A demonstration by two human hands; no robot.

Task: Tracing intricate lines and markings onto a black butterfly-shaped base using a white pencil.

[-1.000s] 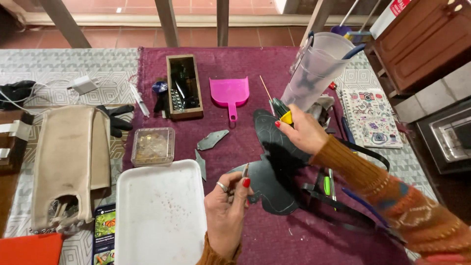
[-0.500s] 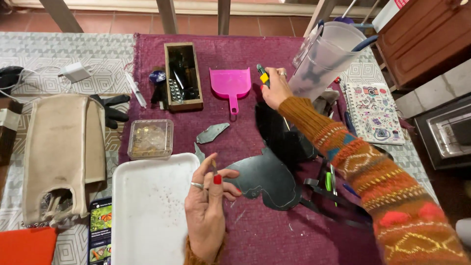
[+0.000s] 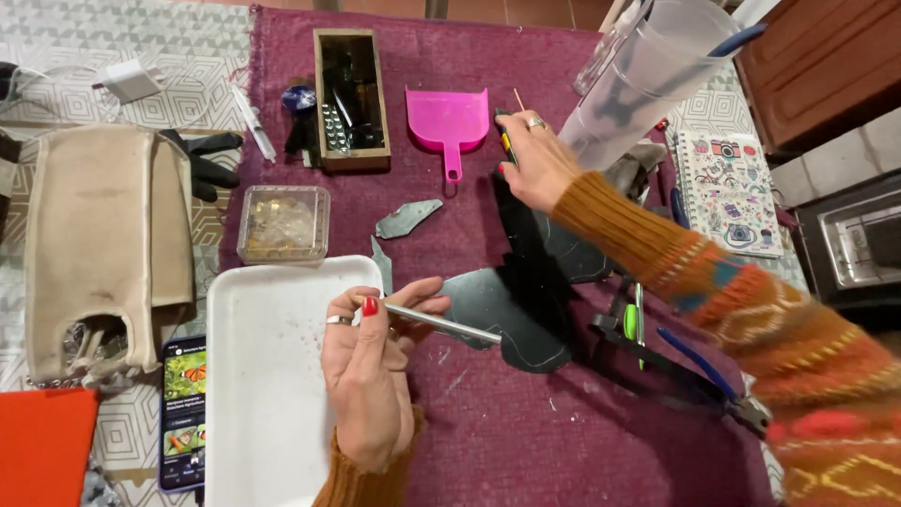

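My left hand (image 3: 371,371) pinches a thin metal rod (image 3: 446,324) that points right, over the edge of a dark grey cut sheet piece (image 3: 507,314) on the maroon cloth (image 3: 526,441). The hand lies beside the right rim of a white tray (image 3: 263,394). My right hand (image 3: 530,160) reaches far across the table, closed on a small yellow-handled tool (image 3: 508,127) with a thin tip. It sits just right of a pink dustpan (image 3: 449,117). More dark sheet pieces (image 3: 554,249) lie under my right forearm.
A wooden box of tools (image 3: 350,99), a clear plastic box (image 3: 283,223) and two small grey offcuts (image 3: 405,219) lie in the middle. A large clear jug (image 3: 648,84), a notebook (image 3: 727,192) and blue-handled pliers (image 3: 713,376) are on the right. A beige bag (image 3: 99,244) and phone (image 3: 183,413) are on the left.
My right hand has carried the yellow-handled tool away from the dark pieces to beside the pink dustpan. My left hand has left the dark piece and now holds a thin metal rod.
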